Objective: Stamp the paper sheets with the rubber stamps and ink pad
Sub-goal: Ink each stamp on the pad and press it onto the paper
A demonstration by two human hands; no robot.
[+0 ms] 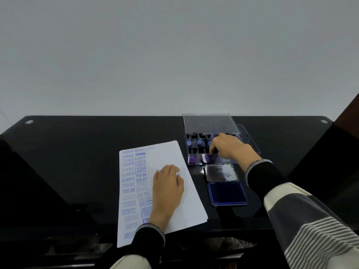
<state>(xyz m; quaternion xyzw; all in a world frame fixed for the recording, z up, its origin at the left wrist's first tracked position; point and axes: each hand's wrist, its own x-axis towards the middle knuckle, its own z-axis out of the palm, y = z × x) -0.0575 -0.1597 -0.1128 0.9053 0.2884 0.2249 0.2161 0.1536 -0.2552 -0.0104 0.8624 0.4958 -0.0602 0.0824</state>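
On the black glossy table [77, 152], near its front edge: a stack of paper sheets [174, 195], lying askew, top sheet already covered down its left side with blue stamp marks [134, 181] reading SAMPLE, AIR MAIL, EXPRESS, FAX OUT, AMENDED, FRAGILE. Resting flat on the bare right part of that sheet, the left hand [168, 188], palm down, fingers [171, 168] straight and close together, gripping nothing, only pressing the paper. Just right of the stack, an ink pad [226, 194] lying open, dark blue pad facing up, its metal lid [221, 172] folded back on the far side and touching the pad case. Beyond the lid, a clear plastic box [208, 123] with its transparent cover raised, holding rubber stamps [199, 142] with black bodies and blue or purple knobs, set in rows. Reaching into the near right part of that box, the right hand [229, 147], fingers curled down and pinching a purple-topped stamp [212, 157] in the front row. Still inside the box, that stamp; whether lifted clear of its slot, cannot tell. Behind the table, a plain pale wall [174, 55].
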